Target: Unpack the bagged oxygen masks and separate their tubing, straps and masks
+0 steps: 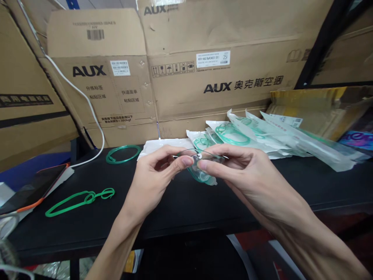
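Over the middle of the black table I hold a clear, green-tinted oxygen mask (204, 177) in both hands. My left hand (159, 165) pinches its left side between thumb and fingers. From the other side my right hand (240, 163) grips it, the thumb near a small white piece (198, 156) at the top. My fingers cover much of the mask. On the table to the left lies a green elastic strap (68, 202), knotted or looped at one end. Behind it sits a coil of clear green tubing (122, 154).
Several sealed packs (233, 132) with green tubing lie at the back right, beside an open cardboard box (314, 105). Large AUX cartons (180, 93) wall off the back. At left are a phone (35, 188) with an orange edge and a white cable (93, 109).
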`<state>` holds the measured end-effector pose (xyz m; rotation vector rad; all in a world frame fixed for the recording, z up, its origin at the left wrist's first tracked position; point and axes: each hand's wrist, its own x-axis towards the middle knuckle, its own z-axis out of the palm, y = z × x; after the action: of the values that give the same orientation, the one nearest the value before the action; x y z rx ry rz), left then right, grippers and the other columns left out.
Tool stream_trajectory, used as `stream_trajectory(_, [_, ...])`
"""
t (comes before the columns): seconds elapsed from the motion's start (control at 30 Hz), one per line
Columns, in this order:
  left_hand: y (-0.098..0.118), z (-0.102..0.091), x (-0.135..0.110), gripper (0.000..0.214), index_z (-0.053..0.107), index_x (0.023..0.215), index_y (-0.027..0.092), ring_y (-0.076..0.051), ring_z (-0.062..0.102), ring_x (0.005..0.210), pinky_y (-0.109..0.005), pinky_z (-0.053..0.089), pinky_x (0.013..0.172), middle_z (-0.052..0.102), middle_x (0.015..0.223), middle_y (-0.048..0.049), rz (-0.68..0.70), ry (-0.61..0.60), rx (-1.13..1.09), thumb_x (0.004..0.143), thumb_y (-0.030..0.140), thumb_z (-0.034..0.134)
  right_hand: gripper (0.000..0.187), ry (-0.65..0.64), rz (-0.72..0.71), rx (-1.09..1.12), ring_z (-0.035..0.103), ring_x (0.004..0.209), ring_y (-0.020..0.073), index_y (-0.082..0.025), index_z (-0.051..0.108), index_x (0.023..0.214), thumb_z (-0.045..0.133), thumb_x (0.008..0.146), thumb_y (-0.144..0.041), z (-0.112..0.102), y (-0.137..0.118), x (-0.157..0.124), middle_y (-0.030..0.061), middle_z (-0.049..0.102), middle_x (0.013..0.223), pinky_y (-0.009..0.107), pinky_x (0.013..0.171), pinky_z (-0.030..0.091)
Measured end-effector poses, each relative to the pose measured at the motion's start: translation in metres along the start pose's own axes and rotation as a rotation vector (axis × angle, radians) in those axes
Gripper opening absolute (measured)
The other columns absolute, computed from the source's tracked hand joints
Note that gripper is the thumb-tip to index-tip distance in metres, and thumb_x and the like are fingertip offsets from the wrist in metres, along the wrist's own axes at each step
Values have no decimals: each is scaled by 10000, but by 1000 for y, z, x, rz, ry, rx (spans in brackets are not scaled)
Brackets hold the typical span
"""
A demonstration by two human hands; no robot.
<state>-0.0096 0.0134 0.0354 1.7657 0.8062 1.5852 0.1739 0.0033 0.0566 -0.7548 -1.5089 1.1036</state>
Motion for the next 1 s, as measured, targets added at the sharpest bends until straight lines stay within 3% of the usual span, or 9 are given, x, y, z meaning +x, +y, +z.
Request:
stream_trajectory(0.2, [4,-2,-1,67,788,868,255,-118,545,721,-223,418,631,696,805,17,-19,16,109,842,316,782,139,-57,9,-55,658,840,206,-218,787,876,828,764,-289,-8,1,2,35,750,902,353,772,493])
stream_trajectory(0.57, [5,-6,0,187,753,801,209,-158,527,722,-260,402,614,616,739,-12,-32,-15,206,816,393,786,58,-157,-1,-61,623,819,157,-233,786,864,789,808,-222,-13,-2,4,-8,722,864,269,720,458])
stream_trajectory(0.8, [4,-8,0,158,733,803,206,-169,548,761,-288,431,698,632,785,-20,-37,-48,195,826,357,775,64,-197,-1,-63,610,833,160,-224,784,888,731,874,-256,-15,1,6,5,715,868,276,739,452])
stream_trajectory(1.0, [2,-6,-1,154,734,810,218,-147,517,722,-270,410,666,613,774,-3,-58,-39,183,833,366,772,65,-187,30,27,618,834,162,-220,780,884,755,860,-275,-10,6,6,8,700,852,274,750,470])
